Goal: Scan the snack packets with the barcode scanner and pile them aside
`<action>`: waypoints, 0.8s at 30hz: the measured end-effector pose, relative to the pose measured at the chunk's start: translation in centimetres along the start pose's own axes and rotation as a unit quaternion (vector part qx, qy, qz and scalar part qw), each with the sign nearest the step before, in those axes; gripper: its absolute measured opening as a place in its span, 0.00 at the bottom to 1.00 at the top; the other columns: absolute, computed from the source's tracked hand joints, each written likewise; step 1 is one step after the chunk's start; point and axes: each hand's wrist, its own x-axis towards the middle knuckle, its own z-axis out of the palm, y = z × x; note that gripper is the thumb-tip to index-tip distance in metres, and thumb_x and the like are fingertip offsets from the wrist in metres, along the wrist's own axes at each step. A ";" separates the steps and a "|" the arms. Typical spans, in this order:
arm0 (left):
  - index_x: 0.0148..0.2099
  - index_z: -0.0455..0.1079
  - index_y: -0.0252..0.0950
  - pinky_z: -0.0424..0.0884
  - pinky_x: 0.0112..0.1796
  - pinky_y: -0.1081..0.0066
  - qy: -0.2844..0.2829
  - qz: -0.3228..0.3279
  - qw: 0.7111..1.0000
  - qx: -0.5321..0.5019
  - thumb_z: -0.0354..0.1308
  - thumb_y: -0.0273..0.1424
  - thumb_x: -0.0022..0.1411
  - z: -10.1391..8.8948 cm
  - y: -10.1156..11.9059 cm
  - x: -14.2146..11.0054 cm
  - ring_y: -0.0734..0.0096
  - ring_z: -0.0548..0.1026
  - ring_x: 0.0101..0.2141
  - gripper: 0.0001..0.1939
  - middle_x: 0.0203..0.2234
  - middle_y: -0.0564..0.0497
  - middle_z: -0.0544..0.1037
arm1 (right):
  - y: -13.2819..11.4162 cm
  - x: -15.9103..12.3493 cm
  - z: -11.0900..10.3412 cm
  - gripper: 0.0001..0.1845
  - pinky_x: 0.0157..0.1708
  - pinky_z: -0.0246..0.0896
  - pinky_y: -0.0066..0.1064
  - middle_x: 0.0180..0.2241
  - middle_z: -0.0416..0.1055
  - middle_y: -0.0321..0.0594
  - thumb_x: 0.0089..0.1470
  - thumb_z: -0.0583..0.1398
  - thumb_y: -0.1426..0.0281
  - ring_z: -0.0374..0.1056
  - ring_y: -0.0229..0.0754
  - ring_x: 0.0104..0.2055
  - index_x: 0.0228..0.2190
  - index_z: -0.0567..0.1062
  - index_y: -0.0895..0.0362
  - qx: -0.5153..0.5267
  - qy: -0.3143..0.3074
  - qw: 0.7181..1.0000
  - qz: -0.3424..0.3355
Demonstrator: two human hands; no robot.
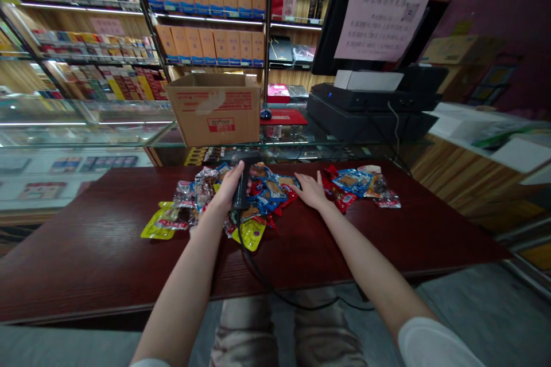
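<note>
My left hand is wrapped round a black handheld barcode scanner, held over a heap of small snack packets. A black cord runs from its handle toward the table's front edge. My right hand is at the right side of the heap, fingers stretched and apart, the tips at a blue packet; whether they press on it I cannot tell. Yellow packets lie at the heap's left. To the right of my right hand is a smaller group of blue, red and clear packets.
The dark red-brown table stands against a glass counter. On the counter are an open cardboard box, a computer mouse and a black register with a screen. Stocked shelves rise behind.
</note>
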 end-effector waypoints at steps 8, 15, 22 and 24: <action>0.41 0.74 0.29 0.61 0.18 0.75 -0.020 -0.039 0.999 0.020 0.58 0.56 0.58 0.1 0.2 -0.2 0.76 0.66 0.15 0.30 0.16 0.54 0.69 | 2.7 -0.3 -0.7 0.22 0.58 0.53 0.47 0.45 0.72 0.50 0.53 0.62 0.59 0.68 0.54 0.51 0.47 0.72 0.58 0.002 0.068 0.997 0.047; 0.40 0.73 0.29 0.60 0.18 0.76 -0.014 -0.034 0.999 0.032 0.59 0.56 0.57 0.5 0.2 -0.4 0.76 0.67 0.15 0.31 0.16 0.53 0.70 | 6.6 -0.7 -1.7 0.18 0.45 0.63 0.40 0.42 0.73 0.51 0.50 0.64 0.66 0.71 0.55 0.44 0.42 0.67 0.57 0.060 0.116 0.982 0.137; 0.39 0.72 0.30 0.61 0.18 0.76 -0.036 -0.027 0.998 0.033 0.62 0.59 0.51 0.4 -0.2 -0.2 0.76 0.67 0.16 0.34 0.16 0.54 0.70 | 6.6 -0.3 -3.1 0.12 0.42 0.65 0.41 0.34 0.72 0.43 0.48 0.61 0.64 0.69 0.50 0.38 0.34 0.65 0.54 0.281 0.270 0.913 0.118; 0.38 0.72 0.30 0.60 0.18 0.76 -0.048 -0.026 0.998 0.024 0.62 0.59 0.50 0.6 -0.4 -0.3 0.76 0.67 0.16 0.34 0.16 0.54 0.70 | 5.5 -0.5 -3.6 0.08 0.44 0.65 0.40 0.35 0.71 0.43 0.48 0.60 0.66 0.70 0.49 0.40 0.30 0.65 0.53 0.314 0.281 0.904 0.065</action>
